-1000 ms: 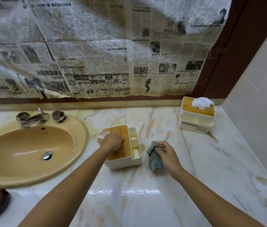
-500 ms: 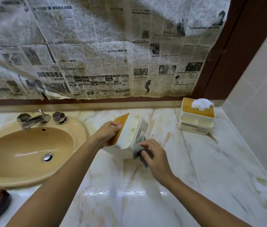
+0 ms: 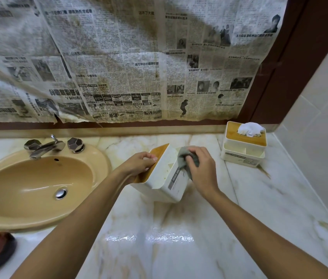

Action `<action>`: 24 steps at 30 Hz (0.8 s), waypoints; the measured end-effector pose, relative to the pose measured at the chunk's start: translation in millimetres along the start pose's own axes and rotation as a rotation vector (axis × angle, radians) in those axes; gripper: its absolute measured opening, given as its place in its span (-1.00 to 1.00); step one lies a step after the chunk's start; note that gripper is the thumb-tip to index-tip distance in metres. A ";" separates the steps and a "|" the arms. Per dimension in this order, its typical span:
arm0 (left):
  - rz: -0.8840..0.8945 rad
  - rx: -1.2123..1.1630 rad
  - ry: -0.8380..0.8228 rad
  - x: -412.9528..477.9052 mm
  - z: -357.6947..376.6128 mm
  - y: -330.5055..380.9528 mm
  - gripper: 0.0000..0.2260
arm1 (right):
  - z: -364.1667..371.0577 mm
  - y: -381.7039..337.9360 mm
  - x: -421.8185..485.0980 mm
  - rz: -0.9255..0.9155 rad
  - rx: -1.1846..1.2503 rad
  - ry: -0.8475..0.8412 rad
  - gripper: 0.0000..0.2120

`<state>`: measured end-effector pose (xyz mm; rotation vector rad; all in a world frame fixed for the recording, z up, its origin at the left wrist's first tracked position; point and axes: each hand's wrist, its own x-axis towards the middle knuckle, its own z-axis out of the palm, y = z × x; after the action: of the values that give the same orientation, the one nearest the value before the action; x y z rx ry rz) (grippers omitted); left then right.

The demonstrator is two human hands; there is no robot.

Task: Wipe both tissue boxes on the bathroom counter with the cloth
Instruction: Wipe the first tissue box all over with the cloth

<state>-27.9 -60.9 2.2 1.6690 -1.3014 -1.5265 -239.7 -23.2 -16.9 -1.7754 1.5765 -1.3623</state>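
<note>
Gripping the tilted near box (image 3: 162,178) beside the sink (image 3: 38,184), left hand (image 3: 141,163) steadies while right hand (image 3: 199,168), clutching the cloth (image 3: 185,158), wipes; slippage on the glossy bench (image 3: 159,248) appears possible.

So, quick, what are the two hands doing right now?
Left hand: holding the tilted tissue box at its top edge.
Right hand: gripping the cloth, pressed against that box.
</note>
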 end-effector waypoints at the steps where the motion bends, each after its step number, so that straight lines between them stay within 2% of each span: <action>1: 0.000 -0.017 0.006 -1.1 -0.1 1.6 -0.97 | 2.1 -2.2 -10.2 -0.064 -0.002 -0.030 -0.82; 6: 0.017 0.023 -0.001 -0.5 -5.7 2.6 -0.96 | 6.9 -2.0 -63.7 -0.486 -0.102 -0.250 -0.74; 8: 0.013 0.049 -0.018 0.1 -6.4 1.0 -0.97 | 5.3 3.8 -63.4 -0.524 -0.129 -0.232 -0.75; 9: 0.013 0.047 -0.027 0.2 -6.4 0.1 -0.97 | 4.7 5.9 -58.7 -0.474 -0.122 -0.201 -0.76; 13: 0.034 0.043 -0.055 0.3 -5.8 -0.3 -0.97 | -0.5 12.8 -16.6 -0.083 -0.056 -0.031 -0.80; 15: 0.035 0.036 -0.054 1.0 -5.5 0.4 -0.97 | -5.7 13.8 3.0 0.007 -0.031 0.008 -0.80; 17: 0.025 0.024 -0.034 2.3 -4.1 1.9 -0.98 | -6.3 10.1 6.2 0.010 -0.029 -0.006 -0.80; 19: 0.015 -0.007 -0.009 4.8 -3.5 2.0 -0.96 | -0.9 4.0 -7.0 -0.072 -0.045 -0.051 -0.82; 24: 0.015 0.018 0.011 10.4 -6.0 -4.4 -0.96 | 9.0 -0.9 -58.8 -0.476 -0.099 -0.271 -0.79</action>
<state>-21.9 -69.8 -4.8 1.6724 -1.3227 -1.4986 -225.0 28.1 -43.3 -2.3874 1.1381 -1.1771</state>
